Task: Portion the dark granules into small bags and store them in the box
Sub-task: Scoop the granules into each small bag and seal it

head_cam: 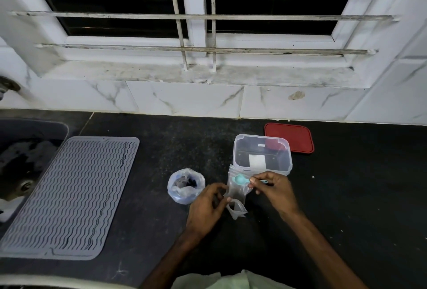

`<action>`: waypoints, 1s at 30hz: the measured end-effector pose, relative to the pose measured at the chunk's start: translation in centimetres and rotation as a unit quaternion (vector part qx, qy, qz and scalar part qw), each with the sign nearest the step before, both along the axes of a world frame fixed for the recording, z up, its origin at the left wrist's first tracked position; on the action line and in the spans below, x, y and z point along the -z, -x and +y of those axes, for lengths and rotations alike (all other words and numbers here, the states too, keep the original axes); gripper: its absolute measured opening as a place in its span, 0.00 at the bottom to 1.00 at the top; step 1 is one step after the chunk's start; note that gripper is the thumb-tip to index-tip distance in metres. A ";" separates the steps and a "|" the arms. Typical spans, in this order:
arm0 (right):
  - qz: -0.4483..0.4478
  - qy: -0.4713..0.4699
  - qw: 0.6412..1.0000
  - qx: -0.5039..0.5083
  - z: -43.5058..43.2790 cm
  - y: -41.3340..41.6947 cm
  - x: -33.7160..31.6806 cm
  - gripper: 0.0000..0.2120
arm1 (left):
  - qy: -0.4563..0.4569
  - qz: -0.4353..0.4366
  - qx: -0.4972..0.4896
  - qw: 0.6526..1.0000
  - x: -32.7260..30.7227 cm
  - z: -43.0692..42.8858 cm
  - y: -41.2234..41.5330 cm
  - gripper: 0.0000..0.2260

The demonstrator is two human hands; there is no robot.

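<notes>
Head view, looking down at a black countertop (pixel 346 196). The left hand (pixel 205 205) pinches the left edge of a small clear zip bag (pixel 235 193) between thumb and curled fingers and holds it upright. The right hand (pixel 272 189), at 3 o'clock of that bag, grips the handle of a teal spoon (pixel 240 179) between thumb and fingertips. The spoon's bowl lies against the bag's upper part; whether it is inside the bag or in front of it cannot be told. At 6 o'clock of the held bag, more empty small bags (pixel 236 211) lie on the counter, just beside the left hand's fingertips. At 9 o'clock stands the open supply bag (pixel 186 184), its rim rolled back and dark granules (pixel 191 182) showing inside. At 12 o'clock, touching or just behind the held bag, sits the clear plastic box (pixel 262 153), uncovered, with a white label on its wall. Its red lid (pixel 291 137) lies flat at 1 o'clock of the box. Well apart at 9 o'clock are a grey ribbed drying mat (pixel 71 196) and a sink (pixel 25 161).
</notes>
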State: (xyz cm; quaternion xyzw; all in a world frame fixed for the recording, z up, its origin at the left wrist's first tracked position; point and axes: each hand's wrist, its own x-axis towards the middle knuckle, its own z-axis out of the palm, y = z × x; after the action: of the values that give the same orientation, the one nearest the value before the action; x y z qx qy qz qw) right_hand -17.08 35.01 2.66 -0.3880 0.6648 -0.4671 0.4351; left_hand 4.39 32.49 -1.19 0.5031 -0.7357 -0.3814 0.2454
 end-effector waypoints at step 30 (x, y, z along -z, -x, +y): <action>0.348 0.011 0.903 -0.251 -6.9 -11.1 0.7 0.07 | -0.262 -0.062 -0.322 0.908 3.0 -4.4 -5.9 0.36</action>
State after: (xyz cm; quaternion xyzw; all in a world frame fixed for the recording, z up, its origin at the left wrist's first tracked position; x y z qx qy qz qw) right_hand -6.01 28.10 1.98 -0.6844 0.6497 -0.1846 0.2745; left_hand 10.26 28.05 -4.23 0.7813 -0.4212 -0.4287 0.1684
